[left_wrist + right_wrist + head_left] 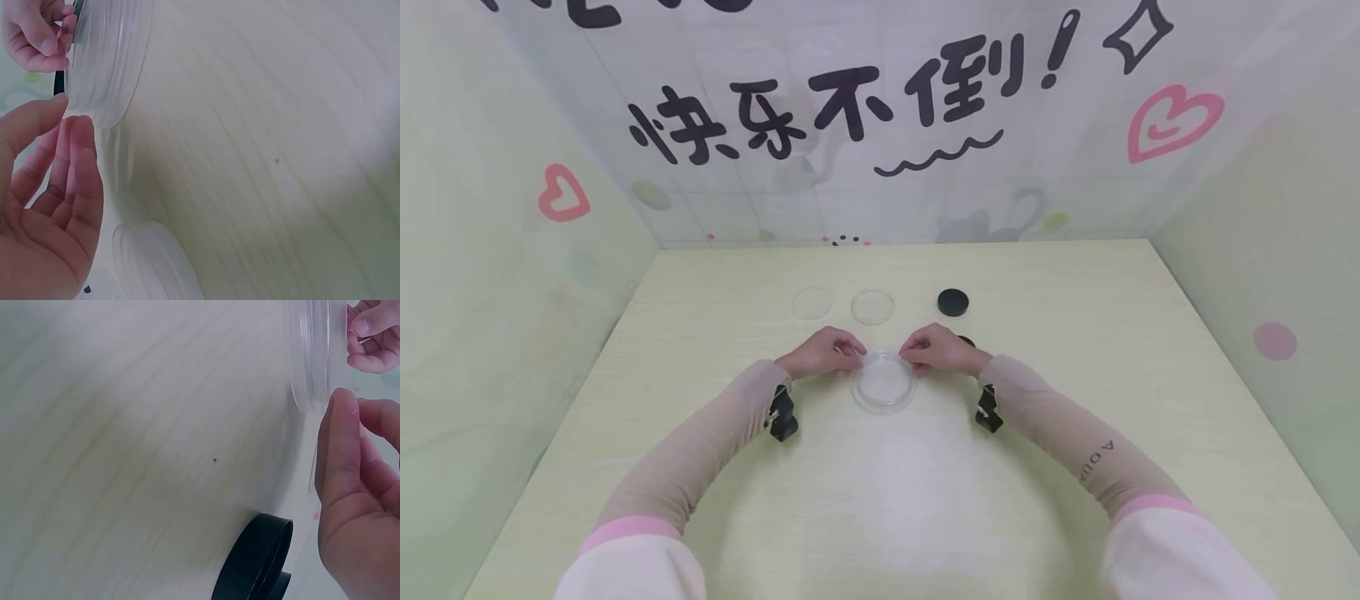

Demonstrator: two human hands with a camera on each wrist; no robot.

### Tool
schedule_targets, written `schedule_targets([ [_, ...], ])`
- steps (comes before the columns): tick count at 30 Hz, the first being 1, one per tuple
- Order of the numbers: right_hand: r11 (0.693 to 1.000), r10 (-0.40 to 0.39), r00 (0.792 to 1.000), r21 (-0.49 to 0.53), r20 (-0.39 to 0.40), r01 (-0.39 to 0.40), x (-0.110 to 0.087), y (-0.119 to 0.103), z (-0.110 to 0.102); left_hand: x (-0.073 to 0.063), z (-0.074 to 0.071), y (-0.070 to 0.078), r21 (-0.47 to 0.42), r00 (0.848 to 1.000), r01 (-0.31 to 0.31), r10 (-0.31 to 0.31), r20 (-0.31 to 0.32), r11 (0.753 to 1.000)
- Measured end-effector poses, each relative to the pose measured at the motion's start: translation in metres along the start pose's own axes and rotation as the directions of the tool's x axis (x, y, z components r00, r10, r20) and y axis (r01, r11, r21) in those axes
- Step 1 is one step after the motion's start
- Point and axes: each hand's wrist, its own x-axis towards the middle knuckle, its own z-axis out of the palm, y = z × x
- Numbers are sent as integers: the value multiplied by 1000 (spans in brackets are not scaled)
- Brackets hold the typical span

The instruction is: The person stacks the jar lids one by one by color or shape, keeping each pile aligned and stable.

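Observation:
A clear round plastic dish (pixel 883 385) with a ridged, layered side is in front of me at mid-table. My left hand (pixel 826 351) pinches its rim at the far left, thumb and fingertips drawn together. On the far right of the same rim, my right hand (pixel 942 348) pinches with thumb and fingers. The left wrist view shows the dish's side (pixel 109 56) edge-on, with the left thumb and fingertips at its end. In the right wrist view the right fingertips (pixel 344 403) meet the dish's edge.
Two thin clear discs (pixel 872 307) lie behind the dish, towards the left. A black round lid (pixel 952 302) lies at the back right, and another black round piece (pixel 967 342) is mostly hidden behind the right hand. Printed fabric walls (pixel 880 192) enclose the pale wooden table (pixel 887 500).

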Motion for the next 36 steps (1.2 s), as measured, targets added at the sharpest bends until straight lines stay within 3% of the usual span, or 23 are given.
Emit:
schedule_targets([
  [8, 999, -35, 999, 26, 8, 34, -3, -5, -3, -1, -3, 1, 16, 1000, 27, -27, -7, 1000],
  [16, 998, -48, 999, 41, 4, 48, -18, -29, -3, -1, -3, -2, 10, 999, 23, -23, -30, 1000],
  [23, 998, -60, 998, 7, -11, 60, -1, -13, 2, -2, -3, -3, 15, 996, -16, 17, -90, 1000],
  [36, 998, -66, 997, 15, -48, 67, 17, -17, 1, 2, -4, 1, -11, 971, -38, 34, -237, 999],
])
